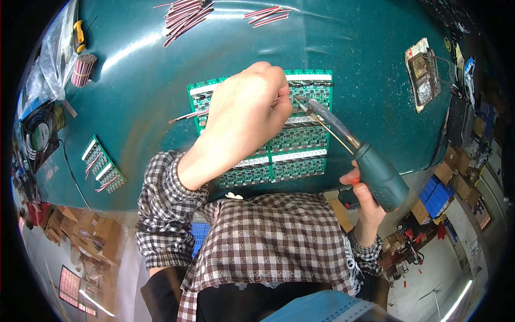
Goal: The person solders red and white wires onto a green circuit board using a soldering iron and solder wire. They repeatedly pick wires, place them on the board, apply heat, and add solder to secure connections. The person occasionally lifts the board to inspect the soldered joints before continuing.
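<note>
A panel of green circuit boards (300, 140) with white strips and rows of small parts lies flat in front of me. Over its upper half, my left hand (244, 102) is closed in a pinch on a thin red and black wire (189, 116), whose tail sticks out on the left side of the hand. My right hand (367, 204) grips a green-handled soldering gun (382, 178) with a red trigger. Its metal tip and a thin feed tube reach to the board, just right of my left fingertips. My left hand hides part of the panel.
Bundles of red and black wires (185, 19) lie at the back, with a few loose wires (268, 15) beside them. A smaller wired board (103, 164) and a fan (40, 131) are at left. A soldering stand (422, 75) sits at right.
</note>
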A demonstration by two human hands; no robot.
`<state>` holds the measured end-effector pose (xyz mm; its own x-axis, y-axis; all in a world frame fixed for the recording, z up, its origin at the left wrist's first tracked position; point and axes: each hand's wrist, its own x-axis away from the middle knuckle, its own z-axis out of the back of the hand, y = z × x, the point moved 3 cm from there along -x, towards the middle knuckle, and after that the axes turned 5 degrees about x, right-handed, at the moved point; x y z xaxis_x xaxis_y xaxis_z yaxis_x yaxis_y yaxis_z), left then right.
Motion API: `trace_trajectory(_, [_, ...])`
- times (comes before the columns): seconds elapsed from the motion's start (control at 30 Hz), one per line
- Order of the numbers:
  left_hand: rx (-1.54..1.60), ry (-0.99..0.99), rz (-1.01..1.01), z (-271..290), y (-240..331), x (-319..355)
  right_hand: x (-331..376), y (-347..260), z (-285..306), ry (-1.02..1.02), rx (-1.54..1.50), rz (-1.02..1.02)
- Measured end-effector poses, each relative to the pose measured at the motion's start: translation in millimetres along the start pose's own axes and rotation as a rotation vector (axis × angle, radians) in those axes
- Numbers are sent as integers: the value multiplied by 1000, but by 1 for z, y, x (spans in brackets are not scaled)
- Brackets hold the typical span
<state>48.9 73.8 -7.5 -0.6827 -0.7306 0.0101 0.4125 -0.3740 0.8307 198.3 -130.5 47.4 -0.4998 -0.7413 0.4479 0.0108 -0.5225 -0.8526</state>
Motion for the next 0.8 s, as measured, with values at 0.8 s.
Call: trace_trajectory(0.8, [-20,-94,85,2,7,-4,3,14,30,240,-429,58])
